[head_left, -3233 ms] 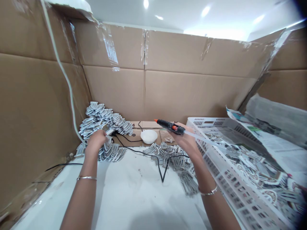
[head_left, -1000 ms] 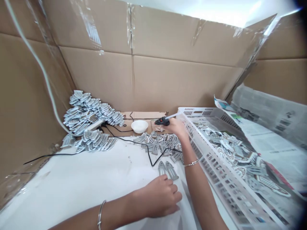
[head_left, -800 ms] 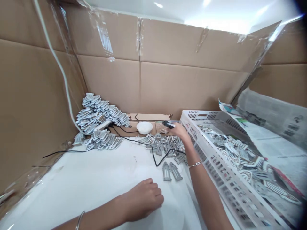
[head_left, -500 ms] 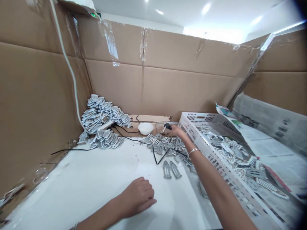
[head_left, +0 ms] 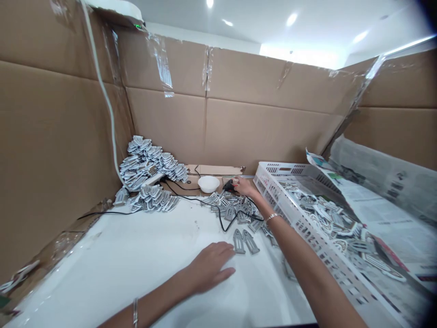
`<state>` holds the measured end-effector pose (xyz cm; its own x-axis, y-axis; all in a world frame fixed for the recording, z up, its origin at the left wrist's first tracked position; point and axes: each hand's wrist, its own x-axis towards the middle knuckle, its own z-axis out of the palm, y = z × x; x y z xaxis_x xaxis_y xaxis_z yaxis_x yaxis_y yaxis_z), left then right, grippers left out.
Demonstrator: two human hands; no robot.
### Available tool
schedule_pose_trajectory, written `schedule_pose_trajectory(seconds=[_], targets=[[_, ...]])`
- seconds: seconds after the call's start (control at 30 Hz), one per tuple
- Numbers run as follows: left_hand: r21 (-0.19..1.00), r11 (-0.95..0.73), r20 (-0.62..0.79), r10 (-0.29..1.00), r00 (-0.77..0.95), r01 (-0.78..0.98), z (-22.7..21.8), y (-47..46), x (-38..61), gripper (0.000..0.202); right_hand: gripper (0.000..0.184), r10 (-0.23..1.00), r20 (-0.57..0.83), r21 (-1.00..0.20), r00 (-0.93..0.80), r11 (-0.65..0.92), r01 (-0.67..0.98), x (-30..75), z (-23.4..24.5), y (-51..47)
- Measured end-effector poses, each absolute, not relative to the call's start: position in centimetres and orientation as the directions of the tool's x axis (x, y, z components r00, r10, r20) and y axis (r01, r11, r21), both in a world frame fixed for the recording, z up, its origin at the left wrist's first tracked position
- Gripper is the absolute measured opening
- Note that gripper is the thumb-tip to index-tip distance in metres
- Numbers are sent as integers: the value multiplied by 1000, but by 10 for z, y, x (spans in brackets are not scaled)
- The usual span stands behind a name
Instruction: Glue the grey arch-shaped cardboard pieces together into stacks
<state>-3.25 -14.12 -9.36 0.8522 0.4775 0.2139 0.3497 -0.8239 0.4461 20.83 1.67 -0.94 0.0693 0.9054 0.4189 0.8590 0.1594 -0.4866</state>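
My left hand lies flat on the white table, fingers stretched out, just short of two grey arch-shaped cutouts. It holds nothing. My right hand reaches far forward and is closed on the black glue gun, which rests low at the back of the table beside a small white bowl. A loose heap of grey cutouts lies between my two hands, with the gun's black cord running through it.
Stacks of grey-and-white cutouts pile up at the back left corner. A white slotted crate holding more cutouts stands on the right, with newspaper beyond it. Cardboard walls enclose the table. A white cable hangs at left.
My right hand has lowered the glue gun to the back of the table beside the bowl. My left hand has opened flat and slid toward the two cutouts.
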Motion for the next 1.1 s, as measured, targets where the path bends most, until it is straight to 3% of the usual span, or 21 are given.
schedule_pose_trajectory(seconds=[0.1, 0.2, 0.27, 0.33, 0.4, 0.43, 0.5, 0.63, 0.77, 0.93, 1.1], targets=[[497, -751, 108, 551, 828, 435, -96, -129, -23, 56, 36, 944, 328, -546, -35, 219, 809, 206, -7, -1], [522, -687, 55, 619, 784, 506, -98, -115, -17, 64, 29, 953, 269, -606, -142, 282, 744, 203, -5, -35], [513, -657, 96, 683, 724, 552, -97, -104, -16, 64, 23, 946, 207, -703, -251, 322, 634, 201, -7, -62], [504, -651, 169, 719, 674, 568, -91, -88, -17, 62, 24, 939, 69, -805, -336, 251, 537, 198, -15, -84], [497, -672, 243, 715, 656, 549, -81, -70, -18, 61, 27, 915, -25, -817, -402, 213, 536, 195, -30, -95], [494, -689, 280, 704, 653, 531, -75, -60, -17, 61, 27, 922, -10, -791, -388, 230, 567, 192, -39, -95], [490, -717, 366, 686, 629, 496, -62, -44, -16, 59, 35, 948, 156, -718, -278, 302, 627, 188, -57, -86], [517, -728, 480, 682, 551, 450, -51, -38, -12, 49, 67, 952, 289, -711, -106, 287, 642, 184, -82, -56], [613, -683, 370, 693, 619, 398, -72, -59, -10, 39, 79, 925, 379, -738, 6, 299, 606, 185, -90, -44], [728, -571, 238, 730, 641, 379, -102, -58, -2, 66, 86, 864, 502, -732, 33, 404, 549, 181, -91, -54], [695, -589, 339, 774, 535, 412, -99, -19, -4, 70, 91, 832, 554, -646, -29, 452, 615, 182, -96, -60]])
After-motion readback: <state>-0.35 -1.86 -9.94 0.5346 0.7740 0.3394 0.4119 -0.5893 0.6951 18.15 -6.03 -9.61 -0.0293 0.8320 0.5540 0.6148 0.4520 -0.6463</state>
